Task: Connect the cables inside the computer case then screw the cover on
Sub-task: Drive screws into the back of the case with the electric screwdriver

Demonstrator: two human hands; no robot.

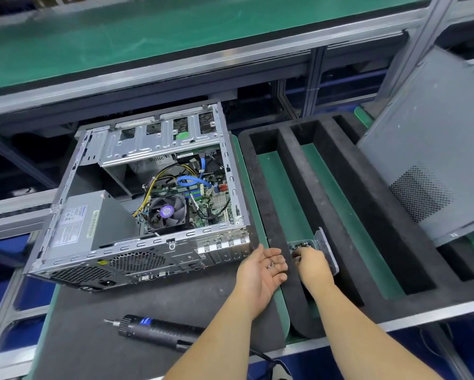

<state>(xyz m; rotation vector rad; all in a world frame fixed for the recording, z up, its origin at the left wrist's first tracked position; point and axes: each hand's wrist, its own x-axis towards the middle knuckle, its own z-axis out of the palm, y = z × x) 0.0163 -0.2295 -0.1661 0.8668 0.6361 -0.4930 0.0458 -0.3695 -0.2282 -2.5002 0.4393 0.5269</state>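
Computer case (148,209), its side open, lies on the grey mat of the bench (115,349) with fan, power supply and yellow and blue cables (192,182) exposed. Right of the case, the left hand (260,267) rests palm up, fingers relaxed, its grip released, with a few small screws (271,266) lying on the palm. Just right of that hand, the right hand (311,263) reaches fingers-down into a small clear screw tray (303,244) set in the black foam rack (340,204); whether its grip holds a screw cannot be told. Further right of the case, the grey cover panel (433,149) leans tilted over the rack. Near of the case lies a black electric screwdriver (156,331).
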